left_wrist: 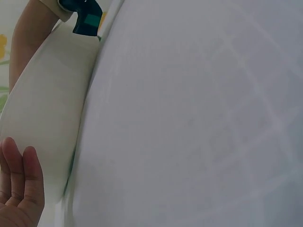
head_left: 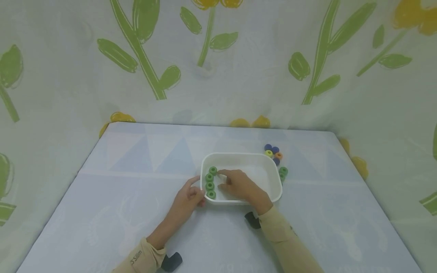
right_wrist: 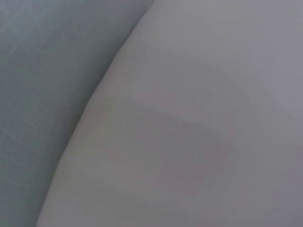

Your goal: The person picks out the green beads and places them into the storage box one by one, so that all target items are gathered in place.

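A white rectangular tray sits on the table. Along its left inner side, several green ring-shaped beads form a column. My right hand reaches into the tray with its index finger stretched to the topmost green bead; whether the fingertip touches it is hard to tell. My left hand is at the tray's left end, fingers extended against or close to the outer wall. In the left wrist view, fingers of the left hand lie beside the tray's pale wall. A blurred pale surface fills most of the right wrist view.
Just beyond the tray's right end lie blue beads, a yellow bead, an orange bead and green beads. A dark wrist device is under the right forearm, another dark device by the left sleeve. Flowered cloth hangs behind.
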The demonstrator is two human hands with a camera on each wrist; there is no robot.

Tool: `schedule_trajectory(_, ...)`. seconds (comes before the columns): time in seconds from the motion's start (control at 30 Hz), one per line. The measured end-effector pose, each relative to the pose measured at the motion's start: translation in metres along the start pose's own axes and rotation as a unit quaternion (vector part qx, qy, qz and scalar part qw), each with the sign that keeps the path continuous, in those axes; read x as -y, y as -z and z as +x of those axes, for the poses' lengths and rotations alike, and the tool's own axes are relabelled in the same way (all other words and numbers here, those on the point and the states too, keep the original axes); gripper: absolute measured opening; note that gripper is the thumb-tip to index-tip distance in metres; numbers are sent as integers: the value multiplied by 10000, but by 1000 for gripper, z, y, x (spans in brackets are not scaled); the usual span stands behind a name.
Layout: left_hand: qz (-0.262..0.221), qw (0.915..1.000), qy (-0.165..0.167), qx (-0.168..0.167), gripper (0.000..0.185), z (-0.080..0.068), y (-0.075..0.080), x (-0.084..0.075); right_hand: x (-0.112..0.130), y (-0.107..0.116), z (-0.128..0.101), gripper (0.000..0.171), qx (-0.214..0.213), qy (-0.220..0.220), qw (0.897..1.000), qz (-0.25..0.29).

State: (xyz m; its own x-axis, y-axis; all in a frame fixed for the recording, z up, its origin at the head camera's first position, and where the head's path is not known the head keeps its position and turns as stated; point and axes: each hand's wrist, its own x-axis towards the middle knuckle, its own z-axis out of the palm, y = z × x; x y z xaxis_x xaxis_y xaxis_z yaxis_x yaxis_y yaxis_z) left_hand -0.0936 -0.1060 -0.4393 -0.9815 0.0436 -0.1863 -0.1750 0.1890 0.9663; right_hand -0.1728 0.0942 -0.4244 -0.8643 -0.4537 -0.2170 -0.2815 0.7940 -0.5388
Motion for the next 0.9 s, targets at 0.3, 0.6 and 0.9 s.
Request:
schedule_trajectory(0.3,20,10000,7,2,58,-1,0,-1,0,2,-5,49,-34,-55,10000,-23)
schedule_trajectory(0.6,206,9998,56,-39,58,-1,-1,-3,-9,18,-24,37,-743,145,9969,205)
schedule_trajectory(0.9,158,9999,49,-50,58,0,-3,-3,-37,42,-60,28,-1989,707,9738,850)
